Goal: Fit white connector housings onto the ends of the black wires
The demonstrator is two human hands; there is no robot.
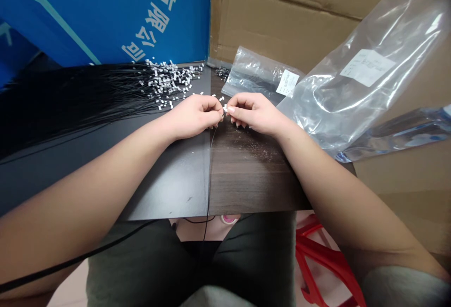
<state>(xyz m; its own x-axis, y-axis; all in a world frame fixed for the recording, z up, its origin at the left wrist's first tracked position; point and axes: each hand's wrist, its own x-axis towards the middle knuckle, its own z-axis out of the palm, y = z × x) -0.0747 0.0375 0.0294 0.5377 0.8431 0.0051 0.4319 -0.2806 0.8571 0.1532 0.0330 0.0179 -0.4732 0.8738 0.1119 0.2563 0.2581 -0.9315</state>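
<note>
My left hand (195, 115) and my right hand (252, 112) meet fingertip to fingertip over the dark table (243, 180). My left hand pinches the end of a thin black wire (210, 166) that runs down off the table's front edge. My right hand pinches a small white piece (225, 107) against that wire end. A large bundle of black wires (70, 98) lies to the left, its ends carrying several white pieces (169, 81).
A blue box (105, 11) and a brown cardboard box (282, 15) stand behind the table. Clear plastic bags (352, 95) with white labels lie at the right, one smaller bag (260, 74) behind my hands. A red stool (324, 255) shows below.
</note>
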